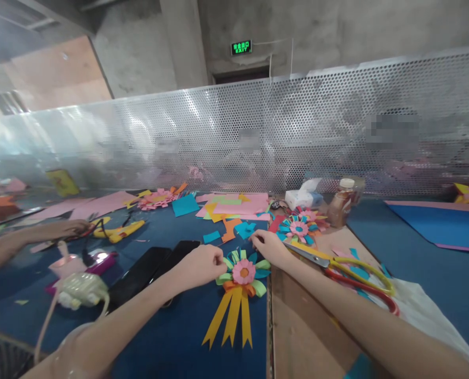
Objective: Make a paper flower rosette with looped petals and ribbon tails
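A paper flower rosette (243, 272) lies on the blue tabletop, with a pink centre, green and blue loops, and yellow tails pointing toward me. At its upper left, my left hand (203, 264) is closed, its fingertips against the green loops. My right hand (271, 247) hovers at the rosette's upper right with thumb and finger pinched together, close to a cut blue paper piece (245, 229). What either pinch holds, if anything, is too small to make out. Scissors with yellow and red handles (355, 273) lie beside my right forearm.
Two black phones (141, 273) lie left of my left hand. Another person's hand (74, 229) rests by a yellow glue gun (119, 230). Pink paper sheets (242, 205), a second flower (298, 228), a brown bottle (340, 204) and tissues (304, 197) stand before a perforated metal screen (218, 137).
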### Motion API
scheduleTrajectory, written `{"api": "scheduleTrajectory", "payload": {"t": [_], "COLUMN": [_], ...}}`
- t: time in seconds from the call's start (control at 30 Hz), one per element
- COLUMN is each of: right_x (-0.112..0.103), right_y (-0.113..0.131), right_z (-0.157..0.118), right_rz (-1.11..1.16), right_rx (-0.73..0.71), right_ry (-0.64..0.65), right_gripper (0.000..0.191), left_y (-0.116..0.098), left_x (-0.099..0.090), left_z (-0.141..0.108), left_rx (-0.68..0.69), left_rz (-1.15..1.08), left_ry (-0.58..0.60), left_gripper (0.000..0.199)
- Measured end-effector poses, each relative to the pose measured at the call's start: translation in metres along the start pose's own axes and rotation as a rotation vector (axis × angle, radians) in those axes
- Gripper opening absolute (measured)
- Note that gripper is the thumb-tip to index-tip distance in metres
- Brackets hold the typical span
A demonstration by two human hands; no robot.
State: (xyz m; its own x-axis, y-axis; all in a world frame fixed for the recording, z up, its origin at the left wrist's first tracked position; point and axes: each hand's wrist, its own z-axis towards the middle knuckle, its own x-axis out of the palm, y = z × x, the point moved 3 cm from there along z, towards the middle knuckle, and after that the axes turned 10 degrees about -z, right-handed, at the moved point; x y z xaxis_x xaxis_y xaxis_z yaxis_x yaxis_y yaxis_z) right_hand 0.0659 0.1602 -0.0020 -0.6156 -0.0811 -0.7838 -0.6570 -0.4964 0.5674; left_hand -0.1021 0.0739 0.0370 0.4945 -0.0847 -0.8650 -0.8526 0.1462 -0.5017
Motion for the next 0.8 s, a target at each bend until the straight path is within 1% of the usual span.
{"api": "scheduleTrajectory", "payload": {"t": [0.33, 0.8], "right_x": [-0.0016, -0.0029], "right_y": [0.0029, 0.0052], "right_z": [-0.001, -0.0023], "right_rz": [-0.018, -0.056], "right_rx": [-0.023, -0.019], "right_ry": [-0.025, -0.011], "right_gripper": [0.02, 0.019], "left_y": [0.0005, -0.0006], "left_x": [-0.0011, -0.0004], "left_z": [0.0005, 0.0008], "left_rx": [0.007, 0.017], "left_rz": [-0.027, -0.003], "left_ry": [0.037, 0.032], "left_gripper": [0.017, 0.016]}}
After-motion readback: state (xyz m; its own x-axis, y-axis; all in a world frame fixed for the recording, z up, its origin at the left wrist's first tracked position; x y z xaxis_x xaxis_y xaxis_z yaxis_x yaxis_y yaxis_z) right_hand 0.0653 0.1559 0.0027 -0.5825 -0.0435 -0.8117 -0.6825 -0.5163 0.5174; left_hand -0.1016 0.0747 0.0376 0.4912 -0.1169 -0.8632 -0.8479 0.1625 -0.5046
